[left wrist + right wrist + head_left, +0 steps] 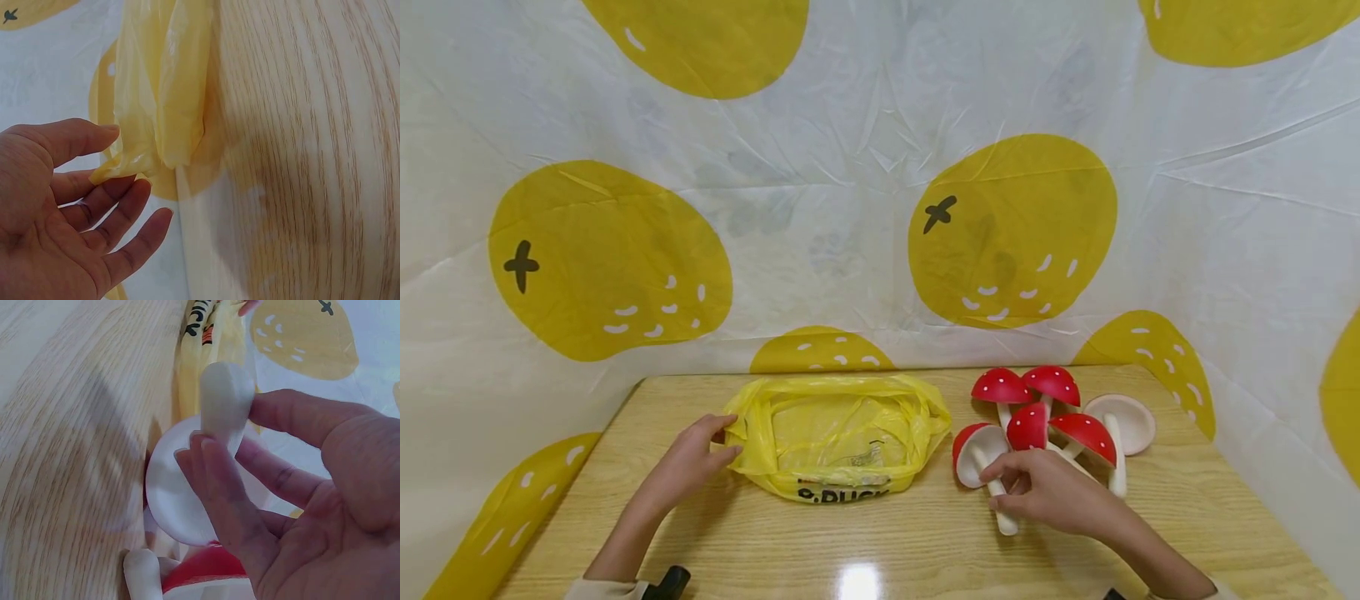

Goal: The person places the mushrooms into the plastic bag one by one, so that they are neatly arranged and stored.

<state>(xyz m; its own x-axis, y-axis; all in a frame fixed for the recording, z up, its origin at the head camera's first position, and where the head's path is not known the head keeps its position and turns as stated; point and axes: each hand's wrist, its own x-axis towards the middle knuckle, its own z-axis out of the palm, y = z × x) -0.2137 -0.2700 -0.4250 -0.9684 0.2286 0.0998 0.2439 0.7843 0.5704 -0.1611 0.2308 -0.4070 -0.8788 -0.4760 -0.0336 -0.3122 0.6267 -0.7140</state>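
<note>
A yellow plastic bag [850,492] with black lettering lies on the table with its wide mouth facing up. At its left end, my left hand [695,458] holds the edge between thumb and fingers. A corner of the bag [134,156] lies over the fingers in the left wrist view. My right hand [1052,492] pinches the white stem [226,403] of a toy mushroom [970,454] between thumb and fingertips. That mushroom is tilted, the pale underside of its red cap showing. Several more red-capped toy mushrooms [1082,437] are bunched just behind and to the right.
At the right of the group one mushroom [1120,421] is turned over, its pale underside up. The wooden table [760,550] meets a hanging white cloth [850,250] with yellow fruit prints at the back and sides.
</note>
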